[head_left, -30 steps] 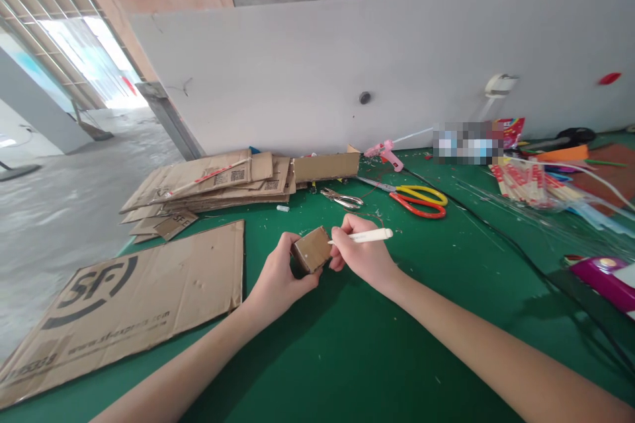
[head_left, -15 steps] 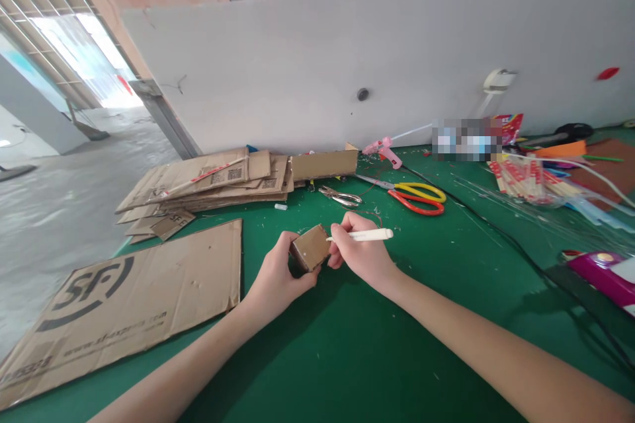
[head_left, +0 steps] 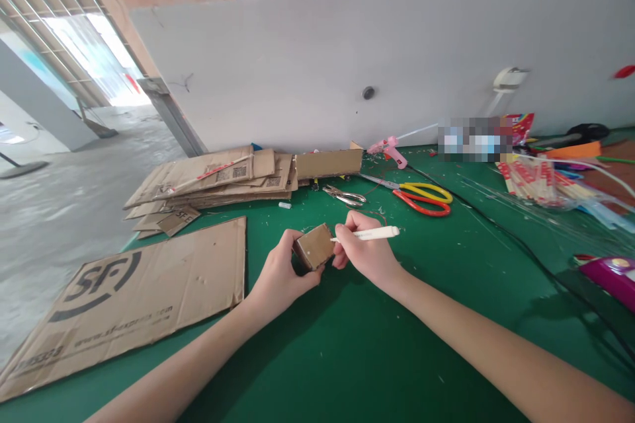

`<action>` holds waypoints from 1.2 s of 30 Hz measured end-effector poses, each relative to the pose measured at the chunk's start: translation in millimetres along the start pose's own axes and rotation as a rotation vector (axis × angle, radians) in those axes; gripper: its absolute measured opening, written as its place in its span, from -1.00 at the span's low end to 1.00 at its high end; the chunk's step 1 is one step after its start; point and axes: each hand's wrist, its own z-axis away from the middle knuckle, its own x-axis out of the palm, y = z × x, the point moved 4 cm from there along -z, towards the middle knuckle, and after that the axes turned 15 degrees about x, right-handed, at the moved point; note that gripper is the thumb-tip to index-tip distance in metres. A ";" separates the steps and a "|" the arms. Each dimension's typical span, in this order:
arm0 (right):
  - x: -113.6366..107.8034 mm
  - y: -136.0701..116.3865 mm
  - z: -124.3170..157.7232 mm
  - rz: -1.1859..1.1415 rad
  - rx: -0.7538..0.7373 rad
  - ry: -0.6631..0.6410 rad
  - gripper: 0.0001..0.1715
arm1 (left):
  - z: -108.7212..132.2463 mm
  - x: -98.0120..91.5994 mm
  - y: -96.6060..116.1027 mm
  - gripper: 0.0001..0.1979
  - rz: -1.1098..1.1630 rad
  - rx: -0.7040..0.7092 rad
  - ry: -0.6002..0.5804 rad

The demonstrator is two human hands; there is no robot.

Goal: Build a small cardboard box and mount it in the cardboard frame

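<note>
Both forearms enter from the bottom edge, cut off below the elbow. The left hand (head_left: 278,277) grips a small cardboard box (head_left: 314,247) just above the green table (head_left: 347,357), its fingers hidden behind the box. The right hand (head_left: 364,251) is closed around a white pen (head_left: 370,233), whose tip touches the box's upper edge. Farther back lie scissors (head_left: 419,197), partly blurred packaging and a cardboard stack (head_left: 213,178).

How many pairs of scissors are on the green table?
1: the red-and-yellow scissors lie beyond the right hand, near the glue gun. The silver tool beside them is unclear. The clutter at far right could hide more.
</note>
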 end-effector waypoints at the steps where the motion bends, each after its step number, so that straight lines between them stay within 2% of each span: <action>1: 0.1 0.5 -0.2 -0.001 -0.004 -0.003 -0.69 | 0.2 0.0 -0.3 -0.62 -0.001 0.004 -0.001; 5: -0.5 4.2 0.0 -0.072 -0.013 -0.004 -0.69 | -0.7 -0.3 -1.2 -0.60 0.045 0.042 0.005; 10: -7.6 0.0 0.1 -0.218 -0.078 0.044 -0.65 | -3.8 -6.7 -2.3 -0.59 0.050 0.214 0.144; 13: -16.4 -3.4 -5.1 -0.241 -0.105 0.135 -0.65 | -2.3 -4.3 -6.2 -0.57 0.095 0.228 0.118; 16: -22.0 0.9 -14.4 -0.202 -0.046 0.181 -0.66 | 1.0 -1.0 -6.4 -0.52 0.096 0.248 0.081; 18: -21.5 6.0 -19.5 -0.148 0.012 0.141 -0.63 | 2.6 0.6 -4.8 -0.48 0.099 0.269 0.054; 21: -15.9 11.4 -21.2 -0.082 0.087 -0.006 -0.58 | 3.0 1.4 -3.1 -0.41 0.160 0.266 0.028; 25: -5.5 12.0 -14.3 -0.146 0.155 -0.237 -0.53 | 2.2 -0.4 -3.0 -0.33 0.235 0.249 0.021; 27: -1.8 11.1 -11.2 -0.203 0.160 -0.298 -0.54 | 2.4 -1.4 -3.8 -0.25 0.268 0.241 0.004; 31: -0.5 10.7 -10.4 -0.230 0.134 -0.266 -0.56 | 3.2 -3.9 -7.2 -0.07 0.487 0.209 -0.052; 33: -0.9 10.9 -11.4 -0.209 0.112 -0.241 -0.56 | 2.2 -7.0 -11.0 -0.14 0.660 0.147 -0.012; 36: -1.4 13.0 -12.8 -0.195 0.092 -0.232 -0.56 | -1.0 -8.9 -18.0 -0.37 0.856 -0.028 0.081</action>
